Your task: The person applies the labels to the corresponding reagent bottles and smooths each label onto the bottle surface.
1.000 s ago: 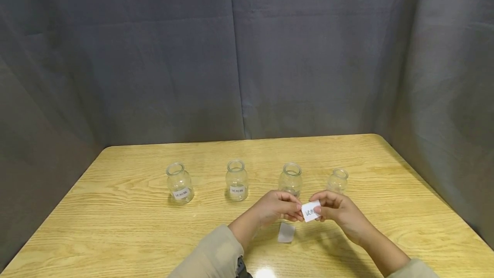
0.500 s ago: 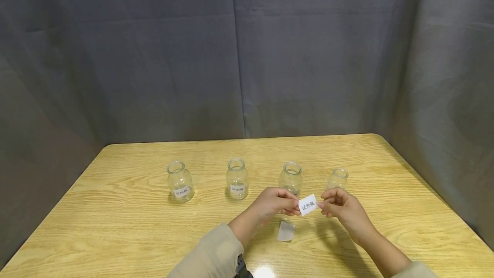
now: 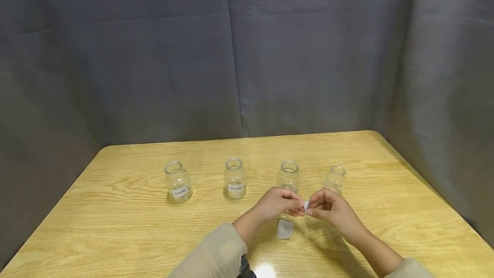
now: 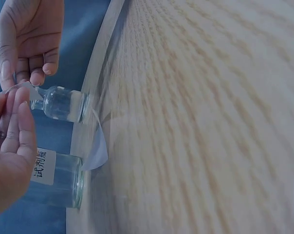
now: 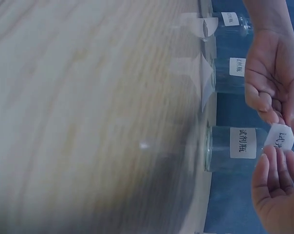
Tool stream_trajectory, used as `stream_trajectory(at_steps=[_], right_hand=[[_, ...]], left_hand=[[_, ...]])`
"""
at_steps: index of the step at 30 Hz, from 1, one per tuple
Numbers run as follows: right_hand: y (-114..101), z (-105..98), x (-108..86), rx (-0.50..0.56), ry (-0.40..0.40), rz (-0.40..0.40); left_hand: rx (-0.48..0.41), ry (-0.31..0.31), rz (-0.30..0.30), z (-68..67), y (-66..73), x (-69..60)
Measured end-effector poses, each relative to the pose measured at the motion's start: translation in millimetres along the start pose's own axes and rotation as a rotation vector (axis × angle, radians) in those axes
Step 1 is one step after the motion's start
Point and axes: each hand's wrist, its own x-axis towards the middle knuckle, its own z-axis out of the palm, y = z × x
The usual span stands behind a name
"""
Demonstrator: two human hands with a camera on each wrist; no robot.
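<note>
A small white label with dark printed characters is held up over the table between both hands. My left hand pinches it from the left. Thumb and fingertips of my right hand grip its right side. In the right wrist view the label shows its printed face, partly covered by fingers. Just beyond the hands stand a glass jar with a label, seen in the right wrist view, and a smaller glass jar, its lower part hidden behind the right hand.
A blank pale paper square lies on the wooden table below the hands. To the left stand two more upright labelled jars, the far-left jar and the second jar. Dark grey cloth hangs behind the table.
The label has turned from facing the camera to nearly edge-on between the fingers. My right hand, which had drawn slightly to the right, has moved back left towards my left hand.
</note>
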Motion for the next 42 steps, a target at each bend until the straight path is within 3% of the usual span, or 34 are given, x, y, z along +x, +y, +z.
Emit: stream_trajectory(at_steps=[18, 24, 31, 42], right_hand=[[1, 3, -0.6, -0.032, -0.027, 0.008], [1, 2, -0.9, -0.023, -0.03, 0.013], [1, -3, -1.4, -0.03, -0.035, -0.05], [-1, -11, -2.4, -0.109, -0.064, -0.023]], left_hand=[[0.023, 0.002, 0.003, 4.5, -2.7, 0.9], [-0.016, 0.041, -0.006, 5.0, -4.7, 1.7], [-0.102, 0.11, -0.014, 5.4, -3.8, 0.6], [-0.021, 0.127, -0.017, 4.7, -4.4, -1.4]])
